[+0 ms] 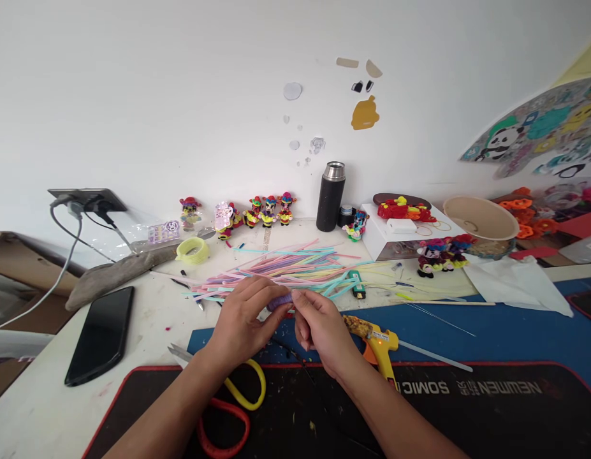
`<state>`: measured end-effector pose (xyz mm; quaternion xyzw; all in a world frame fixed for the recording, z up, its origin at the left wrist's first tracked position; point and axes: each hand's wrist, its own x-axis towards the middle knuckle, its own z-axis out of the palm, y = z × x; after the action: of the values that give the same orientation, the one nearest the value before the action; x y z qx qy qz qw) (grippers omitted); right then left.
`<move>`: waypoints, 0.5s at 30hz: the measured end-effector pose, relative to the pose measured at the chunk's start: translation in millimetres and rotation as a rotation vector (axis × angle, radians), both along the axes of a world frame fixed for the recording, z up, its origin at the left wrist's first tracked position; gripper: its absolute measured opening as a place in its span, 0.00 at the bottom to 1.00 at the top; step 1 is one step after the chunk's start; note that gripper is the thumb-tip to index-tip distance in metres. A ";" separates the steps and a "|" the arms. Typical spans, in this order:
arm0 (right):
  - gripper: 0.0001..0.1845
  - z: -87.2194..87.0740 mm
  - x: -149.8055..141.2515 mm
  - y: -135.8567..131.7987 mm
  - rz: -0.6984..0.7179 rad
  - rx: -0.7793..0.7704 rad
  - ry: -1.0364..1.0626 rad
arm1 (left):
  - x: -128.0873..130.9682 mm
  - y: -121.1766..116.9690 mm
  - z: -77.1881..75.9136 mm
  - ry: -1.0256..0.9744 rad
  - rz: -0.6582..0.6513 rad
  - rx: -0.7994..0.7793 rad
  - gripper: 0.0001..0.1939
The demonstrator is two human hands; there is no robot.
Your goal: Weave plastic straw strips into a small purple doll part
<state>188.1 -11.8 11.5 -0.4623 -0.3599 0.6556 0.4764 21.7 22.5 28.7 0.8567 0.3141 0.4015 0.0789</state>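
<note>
Left hand (245, 319) and right hand (324, 328) nearly meeting, left of the yellow glue gun (384, 347).
Both bare forearms slant inward from this side; the right forearm (386, 405) passes close beside the glue gun, the left forearm (168, 401) well apart from it. The left fingers arch over their thumb; the right thumb and forefinger pinch, other fingers curled.

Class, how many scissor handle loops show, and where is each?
2: a yellow loop and, below it in the picture, a red loop, both beside the left forearm. Others may be hidden.
</note>
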 end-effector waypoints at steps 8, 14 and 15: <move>0.28 0.3 -0.1 -0.1 0.003 0.000 -0.007 | 0.2 -0.3 0.4 0.001 0.004 -0.002 0.07; 0.29 1.5 -0.2 -0.4 -0.002 -0.004 -0.004 | 1.0 0.0 0.2 0.003 0.003 -0.003 0.07; 0.28 1.7 -0.3 -0.4 -0.004 -0.005 -0.004 | 1.0 -0.1 0.3 0.003 0.005 -0.003 0.07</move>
<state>187.8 -12.3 13.2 -0.4653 -0.3582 0.6546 0.4760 22.6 22.4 29.0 0.8565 0.3170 0.3997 0.0787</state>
